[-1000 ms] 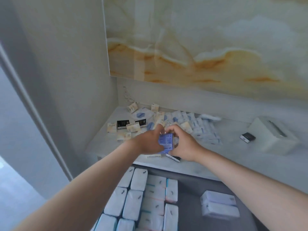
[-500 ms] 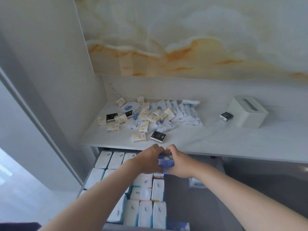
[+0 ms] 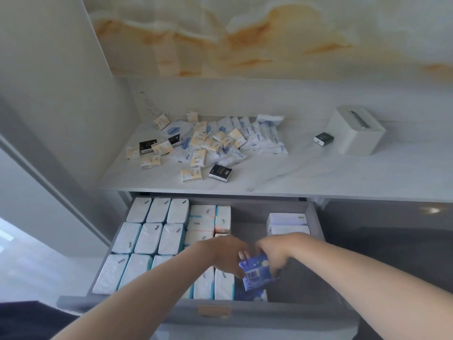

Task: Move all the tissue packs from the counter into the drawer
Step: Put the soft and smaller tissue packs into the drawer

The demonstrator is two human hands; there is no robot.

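- Blue printed wrapper: one blue tissue pack (image 3: 257,272) is held tilted over the open drawer (image 3: 318,244), above its front middle, with the barcode face turned up.
- The left hand (image 3: 224,256) grips the pack's left edge, fingers (image 3: 241,255) curled round it. Where the thumb lies cannot be told.
- The right hand (image 3: 274,251) pinches the pack's upper right corner, fingers (image 3: 272,264) bent down onto it.
- Under the held pack, by the drawer's front wall, a second blue pack (image 3: 250,295) lies partly hidden.
- Left half of the drawer: white packs (image 3: 149,238) stand in tight rows, touching one another, from the back wall to the front wall.
- Back right corner of the drawer: two pale lilac packs (image 3: 286,223) are stacked near the right wall.
- The drawer's front face carries a tan handle (image 3: 214,311).
- The desk (image 3: 318,177) sits directly above and behind the drawer.
- A loose heap of tissue packs (image 3: 213,143) in beige, white-and-blue and black lies on the desk, beyond the drawer's left half. Many overlap.
- A black pack (image 3: 220,172) and a beige pack (image 3: 191,174) lie nearest the drawer, just beside each other at the heap's near edge.
- Beyond the drawer's right rear corner, on the desk, stands a white tissue box (image 3: 355,130).
- A small black box (image 3: 323,138) lies just beside the tissue box, on the side nearer the drawer's middle.
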